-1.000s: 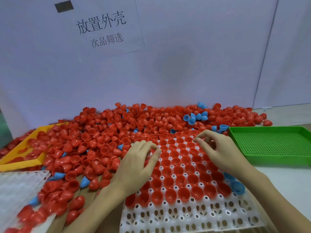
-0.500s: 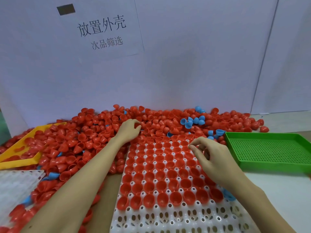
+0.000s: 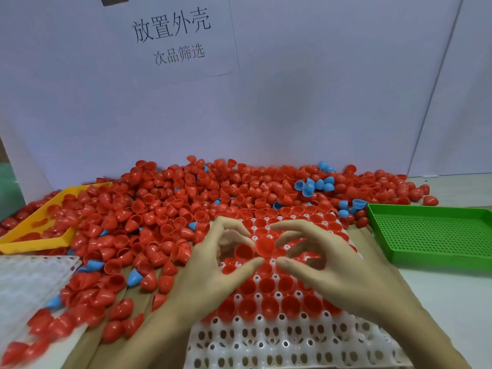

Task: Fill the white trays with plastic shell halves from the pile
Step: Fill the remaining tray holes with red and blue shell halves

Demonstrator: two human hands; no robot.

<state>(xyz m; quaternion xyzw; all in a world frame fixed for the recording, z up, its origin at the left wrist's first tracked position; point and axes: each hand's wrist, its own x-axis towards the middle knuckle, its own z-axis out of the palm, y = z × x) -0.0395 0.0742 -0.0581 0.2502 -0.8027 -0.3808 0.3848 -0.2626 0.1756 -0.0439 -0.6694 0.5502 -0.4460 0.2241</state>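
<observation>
In the head view, both hands are now together over the middle of the white tray (image 3: 279, 342). Half a second ago the left hand (image 3: 213, 272) was stretched far out into the pile (image 3: 165, 209) while the right hand (image 3: 327, 267) waited over the tray; now the left hand is back and it carries shells. Its fingers (image 3: 226, 227) are curled in a loose ring, and a red shell (image 3: 243, 251) sits inside this ring with its open side toward the camera. A second red shell (image 3: 265, 247) is between the two hands. The right thumb and the fingers of the right hand are half open around it, but I cannot tell if they already hold it or only reach for it.

The tray has red shells in most of its pockets; the rows nearest to the person are empty. A second white tray (image 3: 29, 283) lies at the left, partly under loose shells. The green tray (image 3: 431, 235) on the worktop at the right is empty.

I judge that the new handful is being passed to the right hand, to be set into free pockets.
</observation>
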